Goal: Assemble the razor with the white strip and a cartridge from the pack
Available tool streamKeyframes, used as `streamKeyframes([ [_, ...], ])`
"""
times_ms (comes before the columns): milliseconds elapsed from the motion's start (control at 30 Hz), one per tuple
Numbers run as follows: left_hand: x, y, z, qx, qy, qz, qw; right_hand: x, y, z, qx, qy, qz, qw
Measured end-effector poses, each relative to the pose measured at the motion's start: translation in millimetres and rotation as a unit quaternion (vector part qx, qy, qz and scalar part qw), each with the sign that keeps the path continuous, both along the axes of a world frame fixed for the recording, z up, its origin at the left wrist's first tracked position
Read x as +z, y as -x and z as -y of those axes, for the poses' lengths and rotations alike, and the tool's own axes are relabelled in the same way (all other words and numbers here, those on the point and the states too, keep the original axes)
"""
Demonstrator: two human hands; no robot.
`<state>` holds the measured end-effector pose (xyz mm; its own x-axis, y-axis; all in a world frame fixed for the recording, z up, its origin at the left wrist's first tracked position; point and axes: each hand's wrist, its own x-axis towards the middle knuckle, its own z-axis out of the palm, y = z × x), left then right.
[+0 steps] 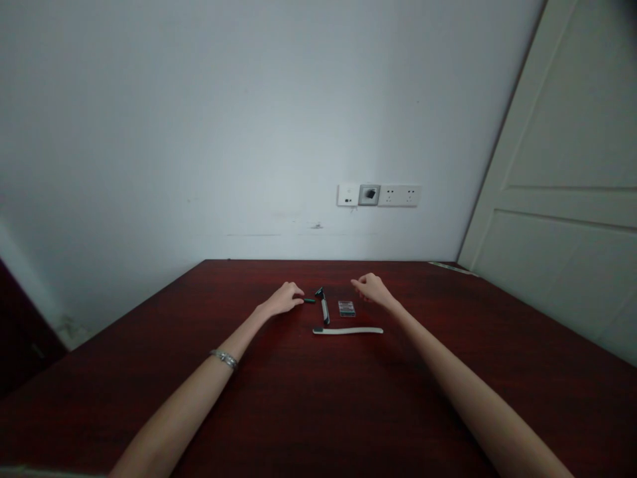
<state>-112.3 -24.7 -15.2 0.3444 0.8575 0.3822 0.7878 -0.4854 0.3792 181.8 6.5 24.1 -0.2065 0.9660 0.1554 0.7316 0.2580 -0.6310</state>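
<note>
My left hand (pixel 285 299) rests low over the table with thumb and fingertips apart. Right at its thumb tip lies a small dark green stick-like piece (pixel 309 301); whether they touch I cannot tell. My right hand (pixel 372 289) hovers with loosely curled fingers, and nothing shows in them. Between the hands, a razor (pixel 325 309) with a grey and dark handle points its head away from me. Beside it is a small clear case (pixel 347 309) with dark contents, nearest to my right hand. Closer to me, a white-handled toothbrush (pixel 351 330) lies crosswise, its dark head leftward.
The dark red wooden table (pixel 318 405) reaches back to a pale wall (pixel 279 133). Sockets and switch plates (pixel 398 195) are on that wall. At the right stands a white panelled door (pixel 567 199). A thin flat strip (pixel 452 268) lies along the table's far right edge.
</note>
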Motion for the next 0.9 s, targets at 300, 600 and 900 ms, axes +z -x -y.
streamKeyframes([
  [300, -10.2, -7, 9, 0.052, -0.025, -0.064, 0.996, -9, -6, -7, -0.001, -0.004, -0.038, 0.999],
  [600, -12.0, -8, 8, 0.034, -0.018, -0.024, 0.999, -11, -5, -7, 0.010, -0.004, -0.051, 0.999],
  [900, -2.5, -12, 12, 0.016, -0.041, -0.019, 0.999, -10, -4, -4, 0.025, -0.045, -0.058, 0.997],
])
